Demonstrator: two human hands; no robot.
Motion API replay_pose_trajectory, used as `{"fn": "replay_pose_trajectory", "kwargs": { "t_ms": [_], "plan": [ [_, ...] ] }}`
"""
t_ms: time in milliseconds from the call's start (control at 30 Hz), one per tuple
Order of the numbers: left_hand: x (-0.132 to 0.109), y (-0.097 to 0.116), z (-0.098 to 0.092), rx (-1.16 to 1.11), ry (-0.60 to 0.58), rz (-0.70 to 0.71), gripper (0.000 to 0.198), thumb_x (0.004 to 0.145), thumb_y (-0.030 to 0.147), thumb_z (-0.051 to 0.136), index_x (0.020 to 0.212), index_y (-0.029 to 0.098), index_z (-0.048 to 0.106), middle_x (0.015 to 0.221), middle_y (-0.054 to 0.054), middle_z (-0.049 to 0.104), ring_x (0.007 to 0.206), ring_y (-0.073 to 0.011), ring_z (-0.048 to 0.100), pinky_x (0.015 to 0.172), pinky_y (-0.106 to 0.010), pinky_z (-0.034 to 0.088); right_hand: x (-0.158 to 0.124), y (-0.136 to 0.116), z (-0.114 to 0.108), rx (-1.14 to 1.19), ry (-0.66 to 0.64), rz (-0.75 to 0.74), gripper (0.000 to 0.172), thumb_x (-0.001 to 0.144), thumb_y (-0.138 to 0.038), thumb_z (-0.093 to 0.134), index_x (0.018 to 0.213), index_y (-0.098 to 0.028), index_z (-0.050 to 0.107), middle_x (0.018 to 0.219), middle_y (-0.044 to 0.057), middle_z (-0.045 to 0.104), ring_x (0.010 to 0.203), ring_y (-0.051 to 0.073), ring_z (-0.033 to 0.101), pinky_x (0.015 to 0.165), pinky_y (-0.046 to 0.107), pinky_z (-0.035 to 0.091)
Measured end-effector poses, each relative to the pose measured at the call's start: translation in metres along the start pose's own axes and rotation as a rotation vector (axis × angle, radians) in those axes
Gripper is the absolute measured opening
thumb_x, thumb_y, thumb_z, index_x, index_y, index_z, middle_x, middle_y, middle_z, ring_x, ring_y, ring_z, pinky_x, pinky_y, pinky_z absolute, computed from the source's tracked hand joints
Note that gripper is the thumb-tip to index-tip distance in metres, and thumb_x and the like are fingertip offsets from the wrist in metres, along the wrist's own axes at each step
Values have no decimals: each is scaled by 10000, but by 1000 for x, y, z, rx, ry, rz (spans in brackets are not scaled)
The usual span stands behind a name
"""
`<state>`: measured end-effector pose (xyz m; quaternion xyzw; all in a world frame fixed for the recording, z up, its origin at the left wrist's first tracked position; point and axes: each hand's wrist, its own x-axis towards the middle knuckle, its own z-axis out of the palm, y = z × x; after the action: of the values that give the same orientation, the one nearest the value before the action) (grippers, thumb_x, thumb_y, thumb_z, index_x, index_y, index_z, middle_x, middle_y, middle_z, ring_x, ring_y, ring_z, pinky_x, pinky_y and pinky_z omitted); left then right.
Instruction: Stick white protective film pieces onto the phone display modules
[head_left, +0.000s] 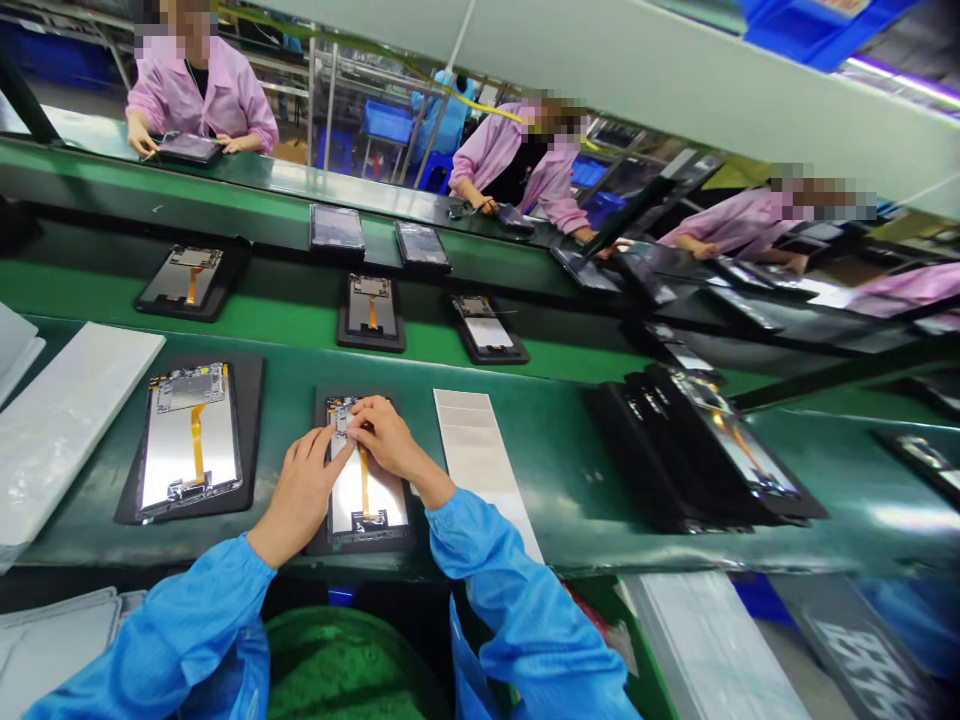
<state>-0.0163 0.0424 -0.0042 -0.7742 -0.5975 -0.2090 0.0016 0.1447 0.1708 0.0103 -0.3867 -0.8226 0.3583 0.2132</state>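
1. Working at the board end of an open tablet [386, 495], the person brings both hands together; the step in hand appears to be fine handwork on the upper circuit board [341, 420].
2. Tablet position: on a dark pad [322, 545] on the green counter [562, 450], directly before the person, board end facing away. An orange ribbon [365, 480] runs down the silver panel.
3. Right hand [386, 430]: fingers bent, tips drawn close together over the board. Whether this grip is clamped on a small part cannot be told.
4. Left hand [300, 490]: lying across the tablet's left edge, tips near the right fingertips. Its grip cannot be told either.
5. Adjacent items: a second open tablet [172, 440] to the left; a white sheet [480, 440] to the right.
6. Next move, as judged: it calls for light, precise fingertip pressure, the left hand steadying the tablet, the ribbon left unstrained.
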Motion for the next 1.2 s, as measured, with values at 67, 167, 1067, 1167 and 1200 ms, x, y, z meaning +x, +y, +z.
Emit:
{"fn": "replay_pose_trajectory", "kwargs": {
  "t_ms": [67, 167, 1067, 1167, 1200],
  "plan": [
    [1, 0, 0, 1, 1, -5, 526, 922, 59, 434, 1402, 231, 561, 1439, -190, 507, 1328, -315, 435, 1020, -505, 458, 0, 1, 1, -3, 11, 5, 110, 867, -136, 708, 788, -185, 650, 1110, 51, 584, 1114, 197, 533, 1004, 395, 410],
    [2, 1, -1, 12, -1, -5, 495, 930, 74, 437, 1379, 227, 581, 1434, -191, 512, 1322, -317, 438, 1015, -505, 456, 0, 1, 3, -14, 19, 10, 104, 877, -144, 699, 794, -184, 650, 1120, 58, 585, 1112, 199, 532, 994, 390, 414],
    [19, 35, -1, 169, -16, -80, 255, 971, 121, 440, 1109, 92, 651, 1061, -157, 646, 976, -261, 552, 772, -395, 458, -6, -4, -4, -76, 91, -115, 78, 810, -228, 608, 847, -214, 540, 897, 37, 592, 842, 201, 555, 798, 344, 470],
    [27, 35, 3, 296, 38, -94, 166, 947, 137, 511, 974, 121, 674, 926, -86, 650, 854, -198, 555, 680, -339, 429, 4, 13, -4, -97, 124, -125, 160, 783, -373, 605, 810, -221, 563, 874, 49, 606, 805, 221, 579, 773, 365, 492],
    [31, 31, 4, 339, 58, -92, 158, 947, 170, 526, 983, 128, 674, 927, -75, 645, 862, -193, 553, 672, -338, 423, 12, 21, -5, -103, 122, -122, 202, 779, -423, 593, 812, -224, 579, 868, 54, 614, 798, 228, 597, 768, 371, 503]
  ]
}}
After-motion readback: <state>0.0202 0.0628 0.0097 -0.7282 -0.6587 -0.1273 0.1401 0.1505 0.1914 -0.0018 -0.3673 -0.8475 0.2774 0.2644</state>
